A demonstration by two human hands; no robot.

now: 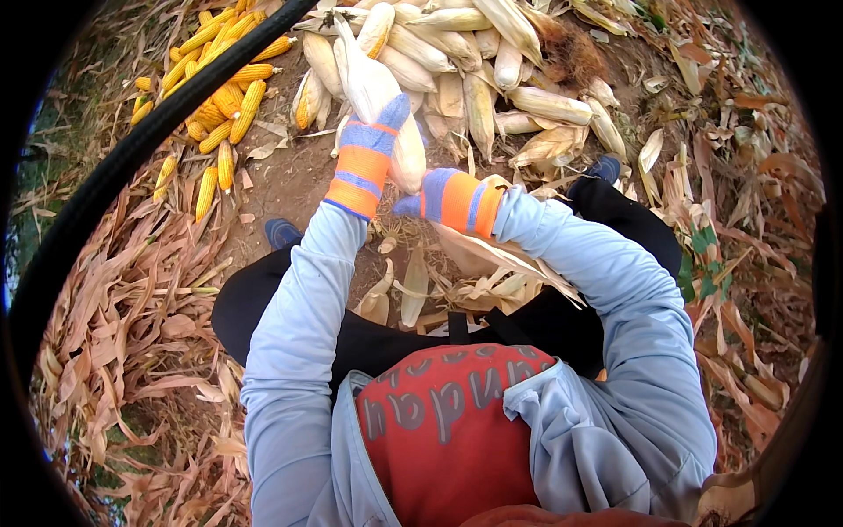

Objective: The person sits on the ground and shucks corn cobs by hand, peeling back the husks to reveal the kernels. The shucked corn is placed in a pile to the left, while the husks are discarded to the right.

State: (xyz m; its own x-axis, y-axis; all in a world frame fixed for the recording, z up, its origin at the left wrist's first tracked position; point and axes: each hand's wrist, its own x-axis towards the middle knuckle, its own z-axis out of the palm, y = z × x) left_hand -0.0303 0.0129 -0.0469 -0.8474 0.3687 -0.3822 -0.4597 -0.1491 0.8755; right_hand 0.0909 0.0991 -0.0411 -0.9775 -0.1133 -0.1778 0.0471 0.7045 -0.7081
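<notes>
In the upper middle of the head view, my left hand (367, 160), in an orange and blue striped knit glove, is closed around an ear of corn (407, 151) still in its pale husk. The ear stands tilted, its lower end towards me. Just right of that end is my right hand (455, 202), gloved alike, with its fingers curled. A long dry strip of corn husk (514, 256) trails from under this hand towards my right thigh. The palm side of the right hand is hidden.
Unhusked corn ears (549, 105) lie heaped ahead. Husked yellow cobs (248, 111) are piled at the far left. Loose dry husks (145, 338) cover the ground on both sides, with more between my legs. A dark cable (132, 149) crosses the upper left.
</notes>
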